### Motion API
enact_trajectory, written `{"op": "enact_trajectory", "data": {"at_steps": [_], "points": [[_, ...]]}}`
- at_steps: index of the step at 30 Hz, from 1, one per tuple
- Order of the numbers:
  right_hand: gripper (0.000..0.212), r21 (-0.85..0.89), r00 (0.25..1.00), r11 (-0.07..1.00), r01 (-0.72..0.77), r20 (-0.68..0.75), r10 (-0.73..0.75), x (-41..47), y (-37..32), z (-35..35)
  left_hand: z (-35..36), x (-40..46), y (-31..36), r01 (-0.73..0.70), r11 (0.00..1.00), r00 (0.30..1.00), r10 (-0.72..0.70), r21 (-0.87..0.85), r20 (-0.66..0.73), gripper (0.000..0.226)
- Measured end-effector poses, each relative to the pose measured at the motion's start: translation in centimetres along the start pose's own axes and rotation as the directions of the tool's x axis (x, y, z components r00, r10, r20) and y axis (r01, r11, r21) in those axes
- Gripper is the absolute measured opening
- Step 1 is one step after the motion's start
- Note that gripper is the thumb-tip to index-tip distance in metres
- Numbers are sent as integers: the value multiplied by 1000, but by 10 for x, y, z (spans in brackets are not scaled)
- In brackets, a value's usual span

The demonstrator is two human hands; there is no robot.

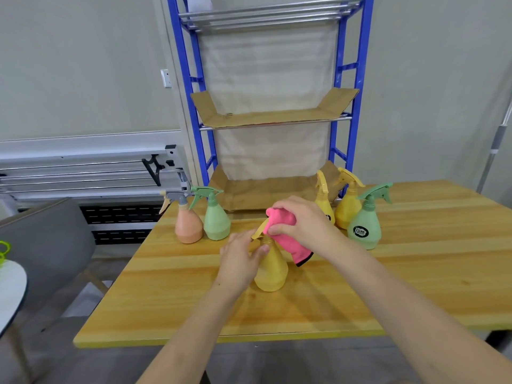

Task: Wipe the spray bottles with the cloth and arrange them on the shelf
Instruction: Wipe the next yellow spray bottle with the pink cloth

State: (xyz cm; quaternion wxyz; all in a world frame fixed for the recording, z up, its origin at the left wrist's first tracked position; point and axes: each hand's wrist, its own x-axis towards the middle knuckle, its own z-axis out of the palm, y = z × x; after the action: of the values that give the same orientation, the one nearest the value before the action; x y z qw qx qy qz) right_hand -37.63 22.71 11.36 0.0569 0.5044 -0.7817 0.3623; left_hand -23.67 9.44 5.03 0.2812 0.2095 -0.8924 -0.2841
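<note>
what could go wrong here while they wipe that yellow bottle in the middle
The right hand rubs the pink cloth over the top of the yellow bottle, which the left hand only steadies at the neck; a hard push might tip it. The right forearm passes close to the green bottle and could knock it.

A plain utility room set up as a work area: bare grey walls, a blue metal shelf rack lined with cardboard standing beyond the grip, a wooden table beneath it, a grey chair to its left and folded metal racking against the wall.
</note>
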Motion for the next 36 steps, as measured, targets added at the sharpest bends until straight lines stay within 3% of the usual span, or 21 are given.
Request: {"op": "enact_trajectory", "data": {"at_steps": [5, 11, 28, 36], "points": [[51, -162, 1000, 987, -5, 15, 7, 3, -11, -2, 4, 1, -2, 37, 999, 999, -36, 17, -19, 45], [24, -74, 997, 995, 72, 42, -69, -1, -6, -4, 2, -4, 2, 27, 1000, 999, -27, 13, -25, 36], [62, -220, 1000, 975, 17, -6, -19, -15, -21, 1, 10, -9, 5, 49, 999, 996, -50, -6, -80, 37], [67, -276, 996, 961, -12, -87, -13, -17, -25, 21, 11, -10, 6, 78, 995, 994, -82, -54, -78, 36]]}}
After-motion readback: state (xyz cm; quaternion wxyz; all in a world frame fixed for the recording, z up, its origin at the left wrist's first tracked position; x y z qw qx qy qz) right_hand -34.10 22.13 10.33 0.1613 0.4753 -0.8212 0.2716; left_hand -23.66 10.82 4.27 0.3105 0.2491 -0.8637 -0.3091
